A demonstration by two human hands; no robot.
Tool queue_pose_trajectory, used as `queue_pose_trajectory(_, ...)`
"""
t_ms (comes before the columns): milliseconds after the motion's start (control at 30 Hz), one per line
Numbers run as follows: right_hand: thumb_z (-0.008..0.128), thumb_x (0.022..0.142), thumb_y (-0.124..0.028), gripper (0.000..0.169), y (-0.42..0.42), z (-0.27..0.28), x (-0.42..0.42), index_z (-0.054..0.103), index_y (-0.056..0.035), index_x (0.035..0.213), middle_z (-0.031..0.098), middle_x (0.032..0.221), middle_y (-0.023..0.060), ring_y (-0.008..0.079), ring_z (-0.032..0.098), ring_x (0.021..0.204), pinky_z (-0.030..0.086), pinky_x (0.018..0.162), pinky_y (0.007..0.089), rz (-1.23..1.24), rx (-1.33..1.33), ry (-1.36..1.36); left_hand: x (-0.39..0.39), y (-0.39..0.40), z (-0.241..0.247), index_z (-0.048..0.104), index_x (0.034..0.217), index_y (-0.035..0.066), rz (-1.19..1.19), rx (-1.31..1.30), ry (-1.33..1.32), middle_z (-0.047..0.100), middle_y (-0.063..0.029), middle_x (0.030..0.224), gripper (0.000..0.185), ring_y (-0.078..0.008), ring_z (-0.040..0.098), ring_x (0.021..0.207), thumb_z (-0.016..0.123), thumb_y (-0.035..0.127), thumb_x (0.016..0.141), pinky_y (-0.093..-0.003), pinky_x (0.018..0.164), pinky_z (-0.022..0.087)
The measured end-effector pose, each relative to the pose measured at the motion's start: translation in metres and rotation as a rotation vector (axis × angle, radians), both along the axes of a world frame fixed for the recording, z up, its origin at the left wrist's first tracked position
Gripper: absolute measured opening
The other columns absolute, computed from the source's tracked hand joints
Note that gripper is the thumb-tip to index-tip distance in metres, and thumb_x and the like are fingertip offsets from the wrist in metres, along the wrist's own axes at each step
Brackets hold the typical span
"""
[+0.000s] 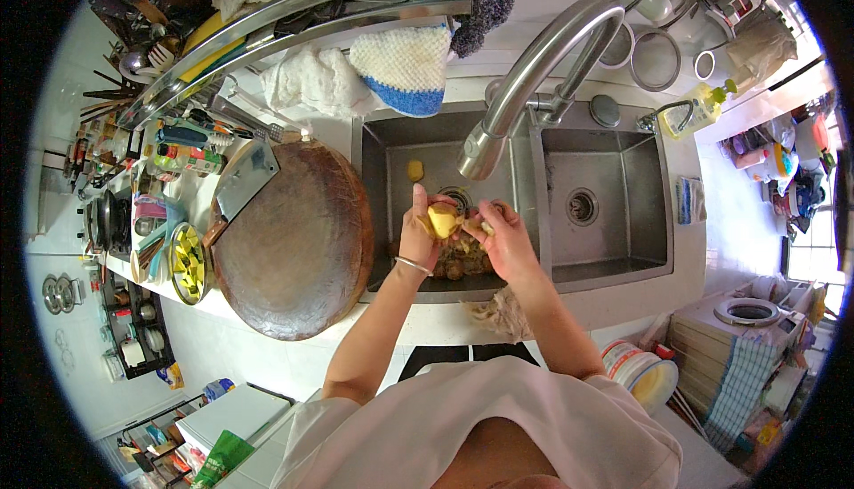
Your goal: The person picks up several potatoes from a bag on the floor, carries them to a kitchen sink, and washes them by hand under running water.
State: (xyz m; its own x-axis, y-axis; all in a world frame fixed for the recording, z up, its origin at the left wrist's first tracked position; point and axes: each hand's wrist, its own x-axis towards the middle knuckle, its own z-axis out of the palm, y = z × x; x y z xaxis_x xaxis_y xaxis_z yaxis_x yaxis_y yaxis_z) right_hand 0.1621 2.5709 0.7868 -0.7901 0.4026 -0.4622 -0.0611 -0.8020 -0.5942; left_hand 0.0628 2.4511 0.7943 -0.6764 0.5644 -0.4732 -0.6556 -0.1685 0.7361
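Over the left sink basin (387, 235), my left hand (415, 242) holds a partly peeled yellow potato (443, 221), with skin still hanging at its sides. My right hand (505, 239) is close against the potato's right side. Its fingers are closed around a small pale thing (488, 227), mostly hidden, which I cannot identify. Below the hands lies a heap of brown potatoes and peelings (460, 263), partly covered by my wrists. One peeled yellow potato (415, 169) rests alone on the basin floor, near its left wall.
A curved steel faucet (534, 69) arches over the basin. To the left, a cleaver (248, 179) lies on a thick round wooden chopping block (293, 242). Beside it stands a bowl of yellow-green pieces (187, 265). A crumpled cloth (502, 315) hangs at the counter's front edge.
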Motion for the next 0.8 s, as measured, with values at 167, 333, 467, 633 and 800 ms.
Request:
queue_pose_trajectory(167, 0.064, 0.095, -0.028, 0.023, -0.007, -0.004, -0.002, 0.060, -0.0052, 0.092, 0.059, 0.089, 0.0020, 0.0126, 0.059, 0.079, 0.051, 0.073, 0.0298, 0.087, 0.403, -0.066, 0.006, 0.008, -0.002, 0.063, 0.095, 0.000, 0.065, -0.134, 0.154, 0.064, -0.0081, 0.079, 0.066, -0.0155, 0.062, 0.066, 0.032, 0.058, 0.100, -0.0291, 0.056, 0.051)
queue_pose_trajectory(333, 0.063, 0.096, -0.025, 0.025, 0.001, 0.001, -0.002, 0.061, -0.0001, 0.098, 0.061, 0.094, 0.0052, 0.0112, 0.059, 0.083, 0.052, 0.081, 0.0285, 0.093, 0.298, -0.065, -0.001, 0.004, -0.003, 0.062, 0.096, 0.005, 0.016, -0.033, -0.004, 0.066, -0.0078, 0.080, 0.066, -0.0176, 0.062, 0.057, 0.032, 0.064, 0.096, -0.0259, 0.047, 0.048)
queue_pose_trajectory(467, 0.062, 0.096, -0.025, 0.028, 0.004, 0.000, 0.000, 0.062, 0.0017, 0.105, 0.063, 0.099, 0.0070, 0.0117, 0.061, 0.082, 0.050, 0.078, 0.0254, 0.142, 0.402, -0.040, -0.006, -0.003, -0.010, 0.062, 0.097, 0.009, -0.081, 0.123, -0.214, 0.065, -0.0061, 0.077, 0.064, -0.0172, 0.061, 0.057, 0.032, 0.065, 0.096, -0.0235, 0.041, 0.044)
queue_pose_trajectory(633, 0.063, 0.095, -0.028, 0.027, -0.009, 0.007, -0.001, 0.065, -0.0018, 0.103, 0.067, 0.096, 0.0059, 0.0103, 0.061, 0.081, 0.051, 0.068, 0.0275, 0.181, 0.988, -0.043, -0.003, 0.006, 0.001, 0.061, 0.092, 0.007, 0.032, -0.037, -0.175, 0.063, -0.0061, 0.076, 0.061, -0.0165, 0.061, 0.064, 0.032, 0.060, 0.099, -0.0270, 0.047, 0.045)
queue_pose_trajectory(800, 0.059, 0.098, -0.026, 0.029, 0.010, 0.000, -0.001, 0.060, 0.0028, 0.100, 0.064, 0.093, 0.0060, 0.0111, 0.062, 0.081, 0.055, 0.077, 0.0258, 0.118, 0.276, -0.058, -0.012, -0.008, 0.001, 0.061, 0.093, 0.008, -0.231, 0.104, -0.277, 0.064, -0.0049, 0.080, 0.052, -0.0161, 0.062, 0.069, 0.039, 0.055, 0.099, -0.0279, 0.054, 0.048)
